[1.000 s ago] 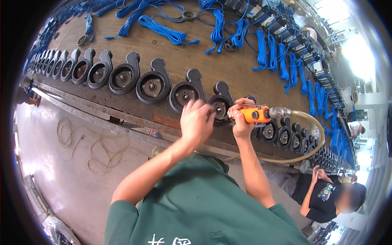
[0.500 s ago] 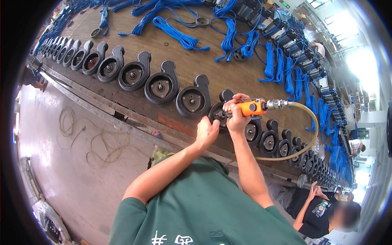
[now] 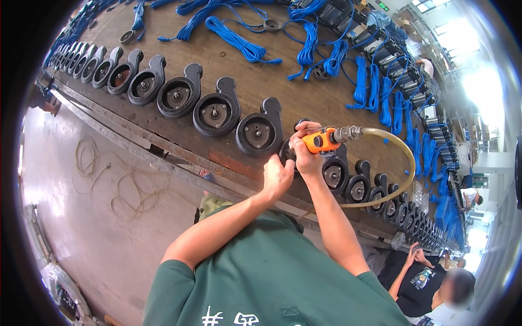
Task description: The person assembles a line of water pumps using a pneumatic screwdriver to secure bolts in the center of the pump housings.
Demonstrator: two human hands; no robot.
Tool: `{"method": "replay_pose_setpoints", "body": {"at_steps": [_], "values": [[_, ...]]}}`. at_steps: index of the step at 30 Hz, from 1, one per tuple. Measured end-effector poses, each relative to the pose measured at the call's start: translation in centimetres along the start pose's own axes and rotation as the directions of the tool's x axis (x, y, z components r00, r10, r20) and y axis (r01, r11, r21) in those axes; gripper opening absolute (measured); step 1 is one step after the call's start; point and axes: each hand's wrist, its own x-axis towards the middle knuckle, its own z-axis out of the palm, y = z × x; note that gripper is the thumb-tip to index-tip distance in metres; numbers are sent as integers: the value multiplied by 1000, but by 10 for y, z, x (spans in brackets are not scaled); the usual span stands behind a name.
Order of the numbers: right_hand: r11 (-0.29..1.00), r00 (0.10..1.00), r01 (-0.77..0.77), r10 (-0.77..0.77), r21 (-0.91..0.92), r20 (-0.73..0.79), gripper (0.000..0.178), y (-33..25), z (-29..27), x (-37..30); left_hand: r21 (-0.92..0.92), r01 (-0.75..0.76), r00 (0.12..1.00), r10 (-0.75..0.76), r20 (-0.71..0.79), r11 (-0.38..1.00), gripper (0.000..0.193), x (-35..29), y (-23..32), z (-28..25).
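Note:
My right hand [image 3: 305, 155] is wrapped round an orange air tool [image 3: 322, 140], which has a metal coupling and a yellowish hose. It is held over a round black pump housing [image 3: 288, 152], largely hidden by my hands. Closed at the near left rim of that same housing is my left hand [image 3: 278, 176], its fingertips partly out of sight. The tool's working end is hidden, so I cannot tell whether it touches the housing. Another black housing [image 3: 259, 133], with a metal plate and shaft inside, sits just to the left.
A long row of similar housings [image 3: 216, 112] follows the table's metal edge [image 3: 141, 155]. Blue cord bundles [image 3: 234, 41] and dark motor units [image 3: 375, 49] lie farther back. The air hose [image 3: 409, 163] loops to the right. A co-worker in black [image 3: 416, 280] is at lower right.
My right hand and the orange tool have shifted a little left, and the coupling has swung left with the hose. My left hand stays at the housing's rim.

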Motion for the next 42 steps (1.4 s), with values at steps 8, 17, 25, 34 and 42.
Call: {"method": "replay_pose_setpoints", "body": {"at_steps": [8,17,25,34,42], "values": [[993,996,-84,85,88,-9,17,0,0,-5,-51,25,1000,-24,3,998,55,-3,-5,3],[997,996,-3,10,82,-89,20,2,5,0,-12,32,999,-32,7,999,53,-4,6,-2],[994,968,86,-69,61,-239,24,-26,-34,-29,15,-24,999,25,-47,1000,39,-3,3,1],[987,963,62,-19,151,-270,20,-13,-43,-42,19,21,1000,-21,-7,1000,42,-2,4,0],[994,984,9,11,107,-178,20,-13,-40,-49,-2,13,999,-13,-36,1000,40,-3,2,2]]}}
